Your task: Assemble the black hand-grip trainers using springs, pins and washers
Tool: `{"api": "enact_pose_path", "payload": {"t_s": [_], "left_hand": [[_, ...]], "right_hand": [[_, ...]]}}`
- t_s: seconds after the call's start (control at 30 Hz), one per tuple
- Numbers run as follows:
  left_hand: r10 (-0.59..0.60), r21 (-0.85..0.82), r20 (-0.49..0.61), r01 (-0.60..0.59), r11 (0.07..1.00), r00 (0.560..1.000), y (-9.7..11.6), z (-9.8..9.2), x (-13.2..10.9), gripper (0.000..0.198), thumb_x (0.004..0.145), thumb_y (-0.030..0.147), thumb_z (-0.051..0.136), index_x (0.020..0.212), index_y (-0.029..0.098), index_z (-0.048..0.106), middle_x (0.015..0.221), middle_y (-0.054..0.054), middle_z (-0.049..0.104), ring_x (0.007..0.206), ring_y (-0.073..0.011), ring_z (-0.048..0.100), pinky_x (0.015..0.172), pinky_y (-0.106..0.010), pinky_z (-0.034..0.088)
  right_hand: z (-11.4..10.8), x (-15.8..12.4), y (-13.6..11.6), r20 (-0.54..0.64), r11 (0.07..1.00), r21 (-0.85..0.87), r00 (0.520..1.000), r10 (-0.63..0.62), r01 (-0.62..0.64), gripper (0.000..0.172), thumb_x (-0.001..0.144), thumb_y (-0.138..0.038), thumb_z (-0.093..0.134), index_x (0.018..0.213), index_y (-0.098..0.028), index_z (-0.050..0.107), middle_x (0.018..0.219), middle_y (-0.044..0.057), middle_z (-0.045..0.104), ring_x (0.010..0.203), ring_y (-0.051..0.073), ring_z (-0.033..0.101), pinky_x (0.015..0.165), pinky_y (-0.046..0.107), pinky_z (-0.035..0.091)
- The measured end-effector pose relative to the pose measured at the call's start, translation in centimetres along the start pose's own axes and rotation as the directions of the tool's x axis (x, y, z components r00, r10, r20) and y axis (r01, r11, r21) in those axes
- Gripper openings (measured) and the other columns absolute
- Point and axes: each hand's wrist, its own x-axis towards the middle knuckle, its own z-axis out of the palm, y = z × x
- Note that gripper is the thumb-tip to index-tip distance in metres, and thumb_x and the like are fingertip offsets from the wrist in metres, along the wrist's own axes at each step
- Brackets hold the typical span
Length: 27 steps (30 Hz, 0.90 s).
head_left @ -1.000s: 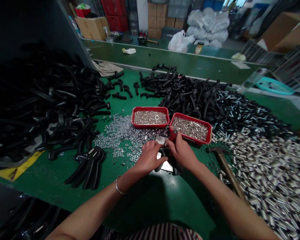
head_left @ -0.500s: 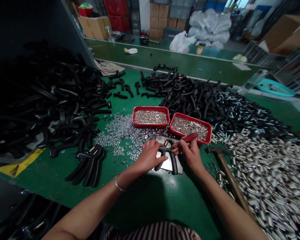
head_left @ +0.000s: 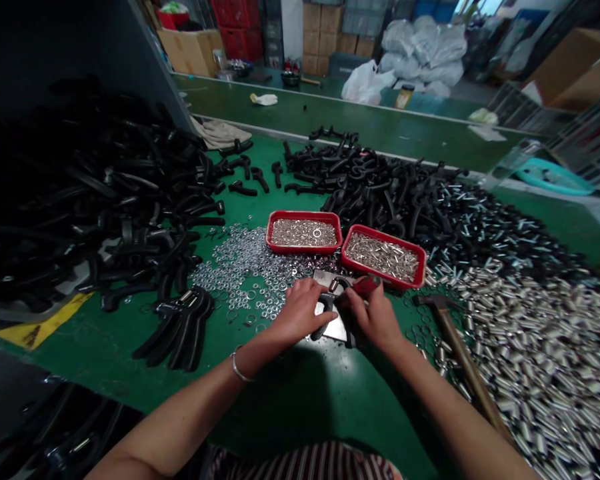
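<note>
My left hand [head_left: 303, 312] is closed on a curved black handle [head_left: 325, 305] that rests on a small metal plate [head_left: 336, 328]. A shiny metal cylinder [head_left: 334, 285] sits at the handle's upper end. In my right hand [head_left: 377, 317] is a red-handled tool [head_left: 366, 285], its working end hidden by the fingers. Those fingers are bent over the right side of the black part, close to the left hand. To the left lies a row of several black handles [head_left: 184, 327] side by side.
Two red trays [head_left: 304, 251] [head_left: 420, 277] of small metal parts stand behind the plate. Loose rings [head_left: 245, 260] cover the table at left. A hammer [head_left: 463, 353] lies at right beside heaped metal sleeves [head_left: 535, 353]. Black handles [head_left: 150, 193] are piled left and behind.
My right hand has moved slightly left and turned over the black part, and the red handle has swung lower. My left hand keeps its hold.
</note>
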Motion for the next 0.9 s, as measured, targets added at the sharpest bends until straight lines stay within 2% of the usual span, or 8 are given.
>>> {"api": "enact_pose_path", "payload": {"t_s": [0.13,0.23,0.37,0.5,0.63,0.7,0.77,0.9], "left_hand": [[0.005,0.046,-0.005,-0.005,0.999,1.0,0.4,-0.1,-0.1,0.044,0.083,0.045,0.069,0.119,0.022,0.059,0.119,-0.009,0.054,0.113,-0.0299,0.046,0.097,-0.042,0.038],[0.008,0.086,-0.012,-0.007,0.996,1.0,0.9,-0.2,-0.1,0.043,0.084,0.042,0.069,0.12,0.021,0.059,0.118,-0.01,0.055,0.113,-0.0303,0.047,0.096,-0.043,0.038],[0.012,0.131,0.007,-0.013,0.991,1.0,1.1,-0.4,0.0,0.043,0.084,0.043,0.068,0.121,0.021,0.06,0.117,-0.011,0.056,0.113,-0.0321,0.048,0.096,-0.045,0.038],[0.017,0.109,0.019,-0.019,0.994,1.0,0.9,-0.5,0.0,0.048,0.084,0.042,0.068,0.126,0.021,0.057,0.118,-0.01,0.055,0.114,-0.0316,0.047,0.098,-0.045,0.038],[0.044,0.086,0.044,-0.048,0.995,0.998,0.9,-0.8,0.0,0.048,0.084,0.042,0.069,0.126,0.023,0.057,0.12,-0.01,0.055,0.115,-0.031,0.047,0.1,-0.045,0.037],[0.059,0.102,0.061,-0.065,0.993,0.996,1.0,-1.1,0.0,0.048,0.084,0.042,0.068,0.126,0.022,0.057,0.121,-0.01,0.055,0.115,-0.0318,0.047,0.1,-0.046,0.037],[0.062,0.119,0.081,-0.071,0.99,0.995,1.0,-1.2,0.1,0.046,0.084,0.043,0.068,0.124,0.022,0.058,0.122,-0.011,0.055,0.116,-0.0327,0.047,0.1,-0.047,0.037],[0.016,0.07,0.047,-0.02,0.997,0.999,1.1,-0.9,0.8,0.047,0.086,0.056,0.063,0.117,0.021,0.061,0.117,-0.011,0.058,0.114,-0.0332,0.049,0.099,-0.048,0.037]], "right_hand": [[0.3,1.0,-0.7,0.064,0.996,-0.088,0.998,-0.006,0.012,0.025,0.094,-0.045,0.05,0.103,-0.023,0.044,0.076,0.008,0.069,0.065,0.029,0.068,0.061,0.036,0.049],[-0.3,2.1,-1.8,0.085,0.977,0.207,0.996,0.035,-0.052,0.027,0.09,-0.049,0.056,0.096,-0.026,0.045,0.06,-0.001,0.061,0.049,0.022,0.06,0.05,0.031,0.045],[-1.5,2.4,-3.4,0.054,0.796,0.596,0.995,0.088,-0.103,0.037,0.095,-0.061,0.039,0.083,-0.027,0.047,0.046,-0.008,0.042,0.033,0.014,0.04,0.04,0.028,0.041],[-2.8,1.0,-2.1,0.062,0.651,0.739,0.981,0.186,-0.17,0.031,0.096,-0.057,0.041,0.099,-0.027,0.049,0.056,-0.008,0.052,0.031,0.01,0.032,0.036,0.025,0.039],[-4.9,-1.3,3.2,0.241,0.888,0.3,0.928,0.284,-0.349,0.03,0.091,-0.055,0.051,0.093,-0.025,0.047,0.055,-0.006,0.06,0.033,0.014,0.045,0.035,0.024,0.034],[-6.5,-2.1,5.6,0.188,0.957,-0.06,0.938,0.291,-0.285,0.027,0.087,-0.05,0.057,0.088,-0.024,0.051,0.059,-0.001,0.062,0.043,0.018,0.055,0.04,0.026,0.036],[-7.9,-2.3,6.9,0.141,0.932,-0.309,0.96,0.243,-0.191,0.023,0.084,-0.045,0.06,0.082,-0.023,0.053,0.064,0.003,0.064,0.055,0.022,0.062,0.048,0.028,0.04],[-8.3,-2.0,6.0,0.138,0.956,-0.238,0.968,0.209,-0.173,0.022,0.087,-0.045,0.057,0.085,-0.023,0.053,0.067,0.003,0.066,0.055,0.022,0.064,0.049,0.029,0.044]]}}
